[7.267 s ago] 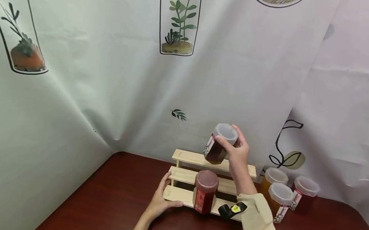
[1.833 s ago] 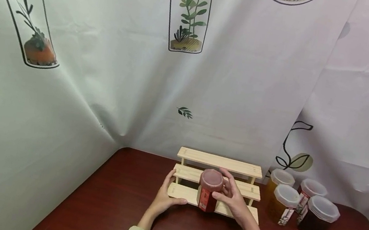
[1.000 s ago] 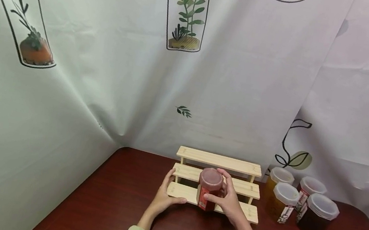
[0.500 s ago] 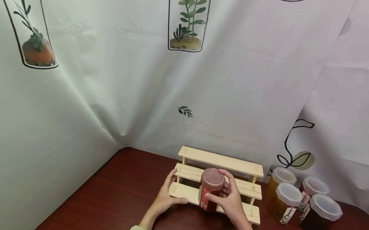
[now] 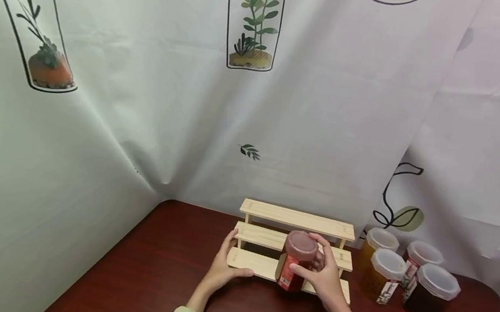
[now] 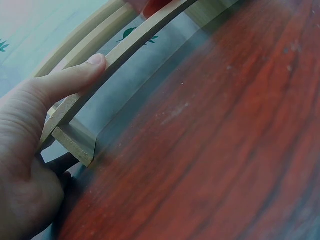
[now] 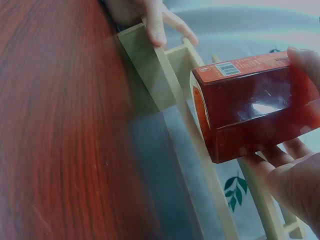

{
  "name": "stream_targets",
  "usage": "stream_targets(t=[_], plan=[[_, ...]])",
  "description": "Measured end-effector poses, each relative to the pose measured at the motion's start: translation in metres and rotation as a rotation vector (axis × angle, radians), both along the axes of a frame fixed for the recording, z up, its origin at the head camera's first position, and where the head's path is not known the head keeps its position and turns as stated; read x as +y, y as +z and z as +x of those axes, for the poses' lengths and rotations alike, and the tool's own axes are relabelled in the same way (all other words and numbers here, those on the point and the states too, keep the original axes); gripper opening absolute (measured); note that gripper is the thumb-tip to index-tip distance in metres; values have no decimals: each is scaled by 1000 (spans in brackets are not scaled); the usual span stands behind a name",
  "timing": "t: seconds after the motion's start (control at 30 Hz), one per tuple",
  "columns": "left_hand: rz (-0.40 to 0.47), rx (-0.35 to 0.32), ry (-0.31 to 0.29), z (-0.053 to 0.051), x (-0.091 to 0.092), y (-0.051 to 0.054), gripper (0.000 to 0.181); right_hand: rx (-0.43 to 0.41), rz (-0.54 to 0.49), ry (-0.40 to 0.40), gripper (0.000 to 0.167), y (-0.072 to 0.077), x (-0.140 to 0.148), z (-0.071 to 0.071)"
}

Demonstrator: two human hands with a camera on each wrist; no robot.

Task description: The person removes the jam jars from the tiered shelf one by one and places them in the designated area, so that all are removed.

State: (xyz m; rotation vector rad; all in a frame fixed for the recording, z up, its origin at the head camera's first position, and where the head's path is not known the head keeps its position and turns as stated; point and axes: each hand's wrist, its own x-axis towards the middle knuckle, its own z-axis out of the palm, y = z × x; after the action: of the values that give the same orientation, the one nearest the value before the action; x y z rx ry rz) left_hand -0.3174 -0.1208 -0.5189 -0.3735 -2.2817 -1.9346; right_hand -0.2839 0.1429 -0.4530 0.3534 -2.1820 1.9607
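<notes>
A tiered wooden rack (image 5: pixel 296 218) with three planks stands against the back curtain. My left hand (image 5: pixel 217 271) grips its left end; in the left wrist view the thumb (image 6: pixel 82 75) lies on the front edge of the lowest plank. My right hand (image 5: pixel 325 278) holds a red jar (image 5: pixel 292 274) with a pinkish lid in front of the rack, thumb on the near side and fingers round the far side. The jar leans slightly, its base over the lowest plank in the right wrist view (image 7: pixel 250 105); whether it touches the plank I cannot tell.
To the right of the rack stand several lidded jars: a yellow-orange one (image 5: pixel 367 253) at the back, an amber one (image 5: pixel 376 282) before it, a red one (image 5: pixel 411 269) and a dark one (image 5: pixel 425 301). All rest on the dark red table (image 5: pixel 151 282), bordered by a printed curtain (image 5: pixel 326 108).
The dark jar, earlier in my right hand above the rack, now stands among the jars at right. My right hand has taken the red jar and shifted it rightward. The left hand stays put.
</notes>
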Motion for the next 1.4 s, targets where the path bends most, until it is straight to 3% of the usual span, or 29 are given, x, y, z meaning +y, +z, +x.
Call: stream_targets(t=[0.2,0.37,0.6,0.9,1.1,1.4], plan=[[-4,1,-10,-2,-2,1,111,12,6,-36,79,12,14,9],[-5,0,-17,-1,-3,0,111,83,9,-56,77,20,31,17],[0,4,-11,0,-2,0,111,146,-81,-86,76,24,65,25],[-12,5,-5,0,-2,0,111,175,-119,-208,76,29,115,37],[-17,13,-6,0,-2,-1,112,166,-204,-239,76,27,144,46],[-2,9,-18,-1,-2,-1,111,148,-216,-313,78,11,169,60]])
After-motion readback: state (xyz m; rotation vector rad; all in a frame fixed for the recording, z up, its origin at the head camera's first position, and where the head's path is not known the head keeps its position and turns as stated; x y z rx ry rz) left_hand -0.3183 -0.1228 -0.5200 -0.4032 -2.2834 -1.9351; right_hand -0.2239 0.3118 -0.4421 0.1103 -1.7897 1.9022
